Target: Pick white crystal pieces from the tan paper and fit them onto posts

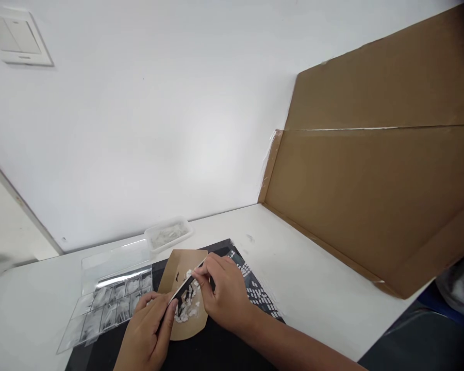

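A thin dark strip with a pale edge runs slantwise between my hands. My left hand grips its lower end between thumb and fingers. At the upper end, my right hand pinches it with thumb and forefinger. Directly below lies a brown paper sheet with rounded edges. White scraps and a few dark bits are scattered over it. The paper rests on a black mat. What the strip is made of, I cannot tell.
An open clear compartment box with small pale pieces stands left. Behind it sits a white tray of translucent pieces. Small white tiles lie in rows on the mat's right side. A large cardboard panel stands at the right, against the wall.
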Demonstrator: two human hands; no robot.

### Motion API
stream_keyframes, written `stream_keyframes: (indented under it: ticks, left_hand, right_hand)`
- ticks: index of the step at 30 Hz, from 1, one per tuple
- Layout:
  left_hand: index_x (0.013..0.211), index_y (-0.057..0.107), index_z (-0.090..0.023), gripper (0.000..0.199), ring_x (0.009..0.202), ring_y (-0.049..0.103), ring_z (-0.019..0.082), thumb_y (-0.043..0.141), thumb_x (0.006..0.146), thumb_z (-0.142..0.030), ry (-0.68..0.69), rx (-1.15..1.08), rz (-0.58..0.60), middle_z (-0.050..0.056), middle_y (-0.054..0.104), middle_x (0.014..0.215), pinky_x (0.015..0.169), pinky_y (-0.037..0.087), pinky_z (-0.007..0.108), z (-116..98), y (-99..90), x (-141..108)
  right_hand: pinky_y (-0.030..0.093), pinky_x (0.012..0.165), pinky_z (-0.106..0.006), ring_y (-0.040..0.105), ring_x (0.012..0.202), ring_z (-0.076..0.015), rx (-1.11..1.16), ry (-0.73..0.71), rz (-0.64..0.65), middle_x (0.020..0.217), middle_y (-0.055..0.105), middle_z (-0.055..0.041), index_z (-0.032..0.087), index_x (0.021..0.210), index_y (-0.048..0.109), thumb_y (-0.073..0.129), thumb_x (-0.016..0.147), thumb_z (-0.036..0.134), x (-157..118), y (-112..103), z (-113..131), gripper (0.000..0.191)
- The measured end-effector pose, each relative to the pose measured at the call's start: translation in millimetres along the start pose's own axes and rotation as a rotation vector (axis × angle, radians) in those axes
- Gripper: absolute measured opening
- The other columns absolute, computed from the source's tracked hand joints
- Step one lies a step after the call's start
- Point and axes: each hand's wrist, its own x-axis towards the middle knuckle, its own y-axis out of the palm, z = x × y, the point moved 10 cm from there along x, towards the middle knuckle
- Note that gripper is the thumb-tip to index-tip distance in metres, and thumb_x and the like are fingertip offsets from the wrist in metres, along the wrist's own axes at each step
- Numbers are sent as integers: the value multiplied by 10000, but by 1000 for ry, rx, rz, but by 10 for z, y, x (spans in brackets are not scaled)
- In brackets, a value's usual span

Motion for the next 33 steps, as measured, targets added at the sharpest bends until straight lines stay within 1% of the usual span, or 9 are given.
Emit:
stream_keyframes:
  ticks: [7,12,15,21,23,27,29,31,33]
  left_hand:
    - [1054,614,-210,138,809,660,170,481,1021,-222,8,23,-55,43,722,965,862,489,331,5,-65,-17]
    - [1030,613,-210,142,813,655,165,471,1024,-218,17,24,-59,38,721,945,835,496,317,-44,-59,5]
    - [1027,618,-212,150,792,650,161,468,1025,-219,5,25,-46,34,721,930,825,500,316,-36,-48,19]
    - [1077,625,-203,148,870,653,177,494,1018,-239,11,63,-107,51,732,1007,860,506,318,-38,-141,25]
    - [1074,629,-203,148,878,653,179,499,1015,-241,14,71,-111,52,734,1015,846,511,309,-48,-150,27]
    - [1064,637,-203,161,876,657,184,488,1016,-243,9,66,-106,53,736,1006,835,517,301,-53,-146,31]
    - [1075,636,-202,171,884,663,186,479,1018,-237,8,59,-107,56,737,1013,854,518,307,-57,-150,32]
    - [1087,635,-201,178,891,665,186,473,1019,-231,-2,55,-104,62,737,1028,862,521,310,-53,-154,33]
    - [1091,635,-199,182,891,666,188,470,1020,-231,-15,54,-107,69,737,1035,852,527,314,-44,-164,32]
  right_hand:
    - [348,636,-287,557,710,-152,11,92,-35,772,599,-6,211,797,498,548,964,229,84,-78,-290,175]
    - [342,644,-288,553,714,-156,23,32,51,794,606,-11,212,816,509,534,962,217,7,74,-74,148]
    - [334,648,-291,550,707,-151,22,5,59,803,616,-7,212,824,509,531,961,206,-18,88,19,139]
    - [327,632,-293,557,706,-160,-31,115,-9,782,605,-11,214,803,493,536,965,231,95,-66,-321,169]
    - [330,643,-298,560,714,-162,-20,135,-4,789,614,-9,216,800,487,541,958,222,96,-56,-367,167]
    - [329,690,-311,554,723,-156,21,21,119,797,628,6,216,810,496,557,916,162,3,143,-103,134]
    - [319,687,-315,545,708,-152,33,-17,130,791,627,10,214,813,493,560,904,157,-40,178,16,127]
    - [317,687,-316,547,714,-152,36,-8,107,794,627,9,213,820,499,556,910,163,-42,152,21,117]
    - [322,691,-315,552,728,-156,29,38,69,794,621,5,212,822,509,550,925,175,-6,91,-86,117]
